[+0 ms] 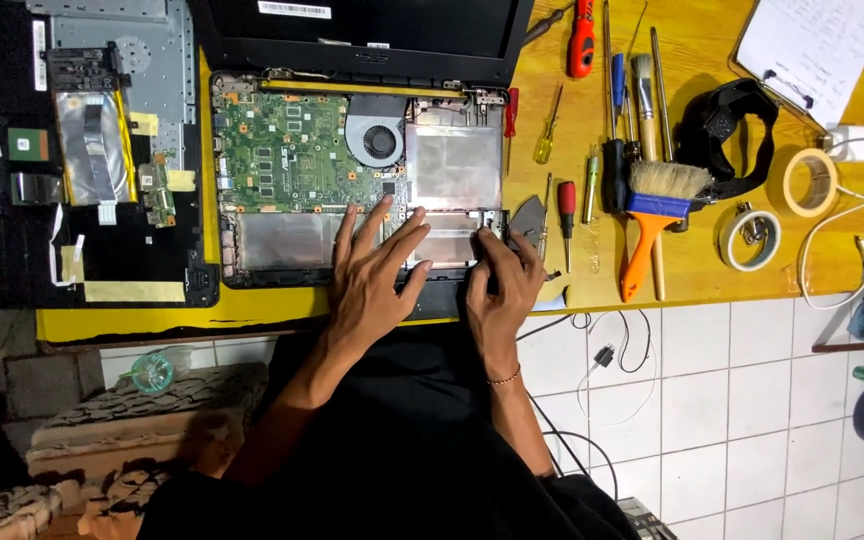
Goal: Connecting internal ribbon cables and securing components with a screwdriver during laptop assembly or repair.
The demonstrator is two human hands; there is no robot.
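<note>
- Nearest, a person in dark clothing leans over a yellow table (pixel 652 275) set on a white tiled floor.
- The left hand (pixel 372 270) lies flat, fingers spread, on the near edge of an opened laptop base (pixel 352 180), gripping nothing.
- The right hand (pixel 502 275) is curled at the base's near right corner, fingertips pinched on a small metal part (pixel 493 222); whether it truly holds it, I cannot tell.
- Likely risk: the flat palm pressing on the bare shielding could bend it, and a slip at the corner could knock the hinge area or drop a tiny fastener.
- The base acts as an open tray: inside sit a green circuit board (pixel 287 150) at far left and a round cooling fan (pixel 377 140) at centre.
- Left, the removed keyboard cover (pixel 92 160) lies face down.
- Right, screwdrivers, a brush (pixel 657 200) and tape rolls (pixel 752 235) lie loose; a stray sleeve could sweep them off.
</note>
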